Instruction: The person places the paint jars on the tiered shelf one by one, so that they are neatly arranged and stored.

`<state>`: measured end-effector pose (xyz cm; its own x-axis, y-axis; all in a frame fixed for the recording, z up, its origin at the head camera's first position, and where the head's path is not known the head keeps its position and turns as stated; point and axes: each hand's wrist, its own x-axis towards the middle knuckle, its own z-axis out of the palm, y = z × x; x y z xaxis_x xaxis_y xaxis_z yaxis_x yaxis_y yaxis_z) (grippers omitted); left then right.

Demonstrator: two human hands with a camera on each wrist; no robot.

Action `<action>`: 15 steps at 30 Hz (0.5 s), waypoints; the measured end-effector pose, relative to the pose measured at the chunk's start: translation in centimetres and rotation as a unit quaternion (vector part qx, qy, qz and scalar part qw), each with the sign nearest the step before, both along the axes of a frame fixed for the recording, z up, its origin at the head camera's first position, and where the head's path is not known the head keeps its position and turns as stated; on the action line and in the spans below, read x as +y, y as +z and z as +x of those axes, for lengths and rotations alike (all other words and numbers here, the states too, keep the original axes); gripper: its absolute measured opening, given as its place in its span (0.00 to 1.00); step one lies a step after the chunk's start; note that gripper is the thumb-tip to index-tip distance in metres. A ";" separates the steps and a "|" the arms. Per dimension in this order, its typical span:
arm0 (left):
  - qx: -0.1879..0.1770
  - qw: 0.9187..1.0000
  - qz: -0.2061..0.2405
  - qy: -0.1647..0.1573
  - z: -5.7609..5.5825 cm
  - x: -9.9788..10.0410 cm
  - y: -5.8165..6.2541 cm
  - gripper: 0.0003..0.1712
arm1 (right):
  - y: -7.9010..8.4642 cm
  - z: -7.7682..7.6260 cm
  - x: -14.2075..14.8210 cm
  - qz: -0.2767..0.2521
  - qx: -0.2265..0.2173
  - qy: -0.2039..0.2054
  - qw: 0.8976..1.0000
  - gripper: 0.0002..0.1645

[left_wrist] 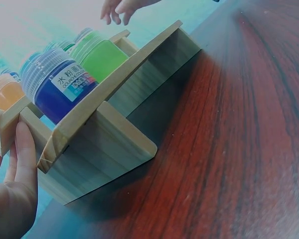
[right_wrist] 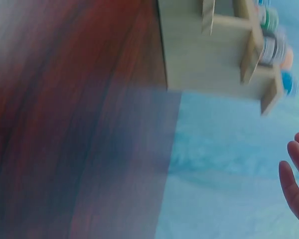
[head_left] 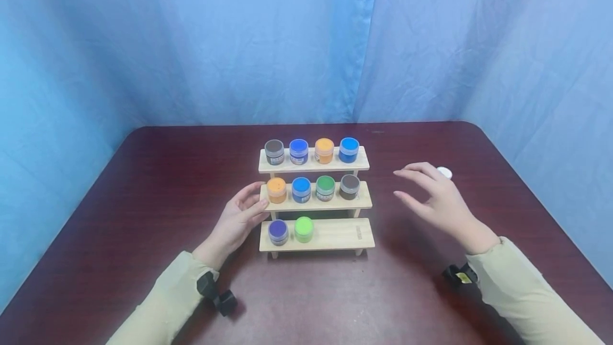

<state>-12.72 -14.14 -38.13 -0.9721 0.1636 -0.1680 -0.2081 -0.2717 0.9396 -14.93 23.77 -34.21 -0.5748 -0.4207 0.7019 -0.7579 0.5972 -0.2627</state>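
A three-step wooden stand [head_left: 337, 234] bears several small paint jars. On its front step are a purple jar [head_left: 278, 232] and a light green jar [head_left: 304, 229], with bare wood to their right. The middle step carries orange [head_left: 276, 190], blue [head_left: 301, 190], green [head_left: 325, 188] and dark [head_left: 349, 187] jars. With thumb above and fingers beneath, my left hand [head_left: 239, 220] pinches the middle step's left end. My right hand [head_left: 438, 201], fingers spread and slightly bent, holds nothing and hovers right of the stand.
Along the top step stand a dark jar [head_left: 274, 152], a blue-violet jar [head_left: 299, 152], an orange jar [head_left: 324, 151] and a blue jar [head_left: 348, 150]. Partly behind my right hand is a white round object [head_left: 444, 172] on the dark red table [head_left: 316, 297]. Blue curtains [head_left: 239, 41] surround the table.
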 end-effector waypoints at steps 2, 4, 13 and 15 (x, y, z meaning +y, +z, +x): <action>0.000 1.000 0.001 0.000 0.0 0.0 0.0 0.32 | -0.1 -0.4 0.9 0.004 -0.005 -0.026 1.000 0.26; 0.000 1.000 0.003 0.001 0.0 0.0 0.0 0.32 | -0.3 -0.8 1.7 0.008 -0.010 -0.051 0.999 0.28; -0.003 1.000 0.004 0.002 0.1 0.2 0.3 0.32 | -0.9 -2.2 4.7 0.016 -0.061 -0.115 0.991 0.26; -0.001 1.000 0.006 0.002 0.1 0.2 0.3 0.32 | -0.8 -2.4 5.1 0.017 -0.071 -0.124 0.990 0.25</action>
